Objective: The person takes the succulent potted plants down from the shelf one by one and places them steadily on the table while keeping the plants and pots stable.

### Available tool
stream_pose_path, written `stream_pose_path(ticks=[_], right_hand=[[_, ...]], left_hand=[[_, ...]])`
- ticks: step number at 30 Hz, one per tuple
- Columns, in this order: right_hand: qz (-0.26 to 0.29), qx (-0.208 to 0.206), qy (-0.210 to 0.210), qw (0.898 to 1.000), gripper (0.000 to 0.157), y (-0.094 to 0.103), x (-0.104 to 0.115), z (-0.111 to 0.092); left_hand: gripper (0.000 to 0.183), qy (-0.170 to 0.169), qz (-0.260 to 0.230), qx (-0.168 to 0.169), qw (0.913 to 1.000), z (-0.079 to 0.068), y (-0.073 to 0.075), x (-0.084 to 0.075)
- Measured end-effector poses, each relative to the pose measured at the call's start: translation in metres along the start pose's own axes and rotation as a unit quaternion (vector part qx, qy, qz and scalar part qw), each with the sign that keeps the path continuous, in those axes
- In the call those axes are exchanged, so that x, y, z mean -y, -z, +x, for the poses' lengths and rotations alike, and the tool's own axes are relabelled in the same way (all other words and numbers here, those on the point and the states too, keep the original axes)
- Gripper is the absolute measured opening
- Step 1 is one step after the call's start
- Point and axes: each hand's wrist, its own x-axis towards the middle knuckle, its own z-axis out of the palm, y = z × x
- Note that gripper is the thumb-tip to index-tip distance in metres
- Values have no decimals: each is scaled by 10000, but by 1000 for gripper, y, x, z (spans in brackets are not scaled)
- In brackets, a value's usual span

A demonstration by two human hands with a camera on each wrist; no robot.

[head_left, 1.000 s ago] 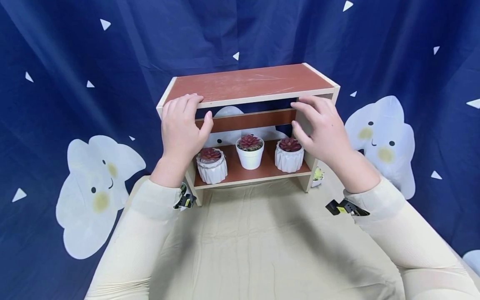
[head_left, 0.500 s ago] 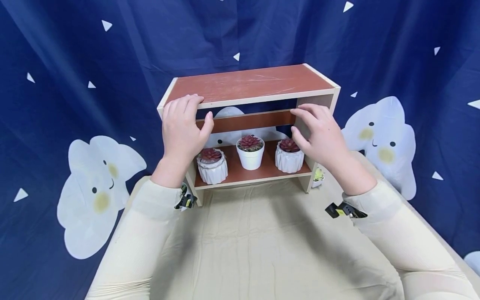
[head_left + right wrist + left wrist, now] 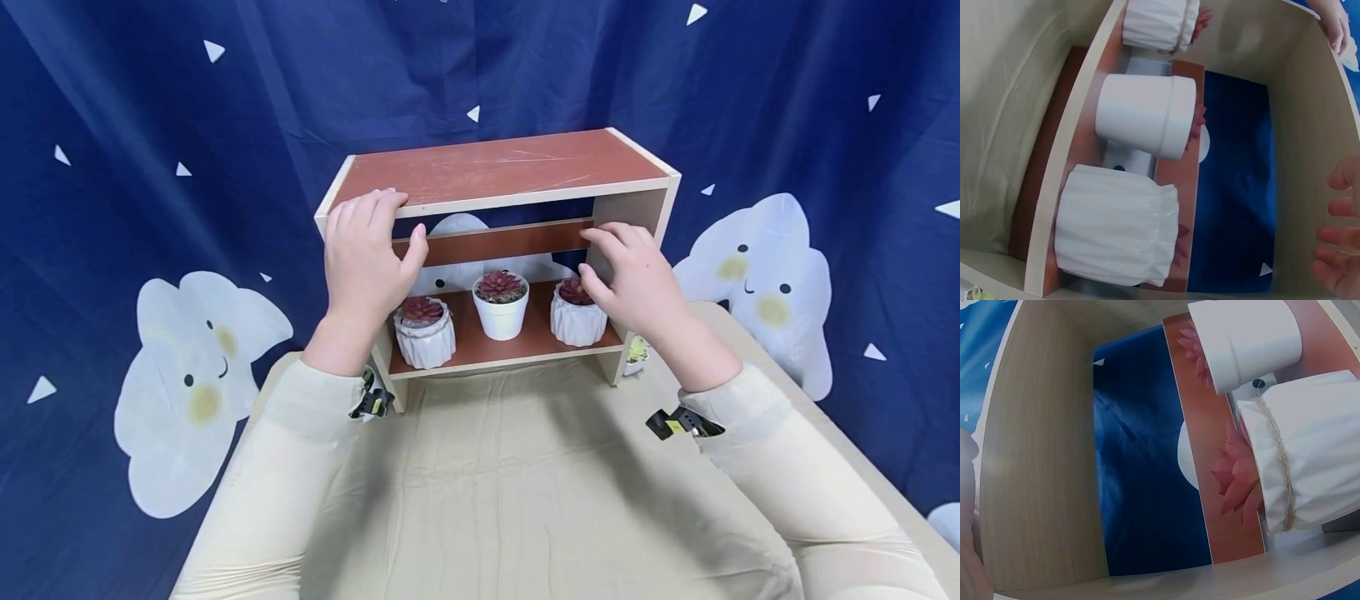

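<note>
A small wooden shelf point(image 3: 495, 167) with reddish boards stands at the far edge of the table. My left hand point(image 3: 367, 246) grips its top left corner, fingers over the top board and thumb under the edge. My right hand point(image 3: 628, 268) hovers in front of the shelf's right side panel, just above the right ribbed pot point(image 3: 576, 318), fingers loosely spread and holding nothing. In the right wrist view its fingertips point(image 3: 1338, 231) float free inside the shelf. On the lower board stand a ribbed white pot point(image 3: 423, 335), a smooth white pot point(image 3: 500, 313) and the right pot, each with a red succulent.
A beige cloth point(image 3: 510, 483) covers the table in front of the shelf. A small pot with a yellow-green plant point(image 3: 636, 350) sits behind the shelf's right leg. A dark blue curtain point(image 3: 150, 125) with white clouds hangs close behind.
My right hand has dropped from the top right edge of the shelf down and slightly left, towards the right pot. The left hand has kept its grip.
</note>
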Motion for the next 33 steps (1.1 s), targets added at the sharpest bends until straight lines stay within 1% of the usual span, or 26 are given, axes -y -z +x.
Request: stream_pose_path(ticks=[10, 20, 25, 33], right_hand=[[-159, 446, -287, 9985, 46, -10, -6, -4], [-280, 911, -638, 9934, 50, -21, -8, -7], [-360, 1062, -796, 9905, 55, -28, -11, -8], [-447, 1207, -950, 9871, 61, -36, -12, -8]], left_hand=[[44, -6, 7, 30, 10000, 0, -1, 0], [45, -18, 17, 9, 10000, -1, -2, 0], [44, -58, -7, -41, 10000, 0, -3, 1], [45, -46, 21, -25, 10000, 0, -2, 2]])
